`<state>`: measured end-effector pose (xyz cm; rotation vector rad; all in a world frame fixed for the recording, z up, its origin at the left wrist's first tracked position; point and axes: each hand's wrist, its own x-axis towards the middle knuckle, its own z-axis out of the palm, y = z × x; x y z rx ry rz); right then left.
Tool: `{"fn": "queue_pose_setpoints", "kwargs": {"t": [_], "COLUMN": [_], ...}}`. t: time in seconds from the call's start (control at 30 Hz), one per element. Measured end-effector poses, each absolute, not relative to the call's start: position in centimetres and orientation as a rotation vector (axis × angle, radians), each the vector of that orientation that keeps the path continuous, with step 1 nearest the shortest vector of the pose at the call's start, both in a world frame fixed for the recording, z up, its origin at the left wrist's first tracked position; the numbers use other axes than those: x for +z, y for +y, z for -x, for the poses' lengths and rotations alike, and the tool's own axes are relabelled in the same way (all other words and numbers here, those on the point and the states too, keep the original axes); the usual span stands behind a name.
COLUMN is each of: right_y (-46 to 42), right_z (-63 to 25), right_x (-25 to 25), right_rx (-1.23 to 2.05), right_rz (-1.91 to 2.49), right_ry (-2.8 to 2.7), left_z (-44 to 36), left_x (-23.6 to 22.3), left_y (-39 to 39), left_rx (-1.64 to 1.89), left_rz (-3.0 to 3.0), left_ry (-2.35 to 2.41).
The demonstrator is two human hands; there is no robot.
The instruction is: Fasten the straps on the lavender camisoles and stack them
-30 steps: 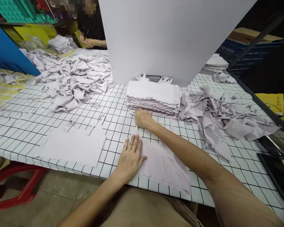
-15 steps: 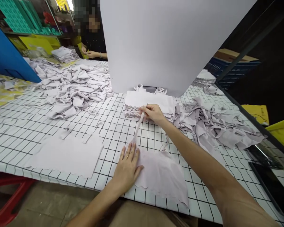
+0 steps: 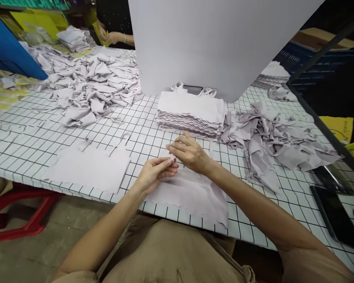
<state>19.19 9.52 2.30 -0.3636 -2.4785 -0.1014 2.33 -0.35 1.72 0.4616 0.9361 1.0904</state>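
Note:
My left hand [image 3: 157,173] is closed, thumb and fingers pinching a short folded bit of pale fabric strap [image 3: 173,158]. My right hand [image 3: 192,154] meets it from the right with fingers curled over the same strap; its thumb is hidden. Beneath both hands lies a pale lilac fabric piece [image 3: 191,196] with a wavy lower edge, close to the table's front edge. To the left, a similar flat fabric piece [image 3: 88,169] has two thin straps at its top. Just beyond my hands stands a neat stack of folded pieces [image 3: 191,106].
A large heap of crumpled fabric [image 3: 97,86] covers the left back of the grid-patterned table [image 3: 147,145]. Another heap [image 3: 268,137] lies right. A big pale board [image 3: 191,47] rises behind the stack. A phone [image 3: 334,216] lies at right. A co-worker's hands [image 3: 109,36] show at back left.
My right hand has come back toward me, and the stretched strap is now bunched up. My left hand has lifted off the fabric and pinches the strap. The view has tilted down.

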Motion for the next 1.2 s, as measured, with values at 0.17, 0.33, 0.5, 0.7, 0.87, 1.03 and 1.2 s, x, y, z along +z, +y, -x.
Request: {"fn": "queue_pose_setpoints", "kwargs": {"t": [0.17, 0.33, 0.5, 0.7, 0.87, 1.03, 1.2], "right_y": [8.0, 7.8, 7.9, 6.7, 7.2, 5.9, 3.7], "right_z": [-19.7, -19.2, -19.2, -20.7, -23.2, -23.8, -22.6], "right_x": [3.7, 4.9, 3.6, 2.1, 3.1, 2.2, -0.5], "right_rx": [0.878, 1.041, 1.067, 1.083, 0.793, 0.902, 0.862], "right_rz": [0.455, 0.718, 0.896, 0.998, 1.046, 0.972, 0.888], "right_ry": [-2.436, -2.33, -2.256, -2.025, -1.67, -1.842, -2.015], "left_z": [-1.8, -0.1, 1.2, -1.0, -2.7, -3.0, -3.5], "left_x": [1.7, 2.2, 0.2, -1.2, -1.2, -1.7, -2.6], "left_y": [-0.6, 0.1, -0.5, -0.6, 0.1, -0.1, -0.5], "left_rx": [1.153, 1.107, 0.827, 0.588, 0.523, 0.632, 0.774], "left_rz": [-0.784, -1.258, -1.968, -2.253, -2.211, -2.077, -2.096], "left_ry": [1.11, 1.267, 1.618, 1.662, 1.561, 1.501, 1.488]}}
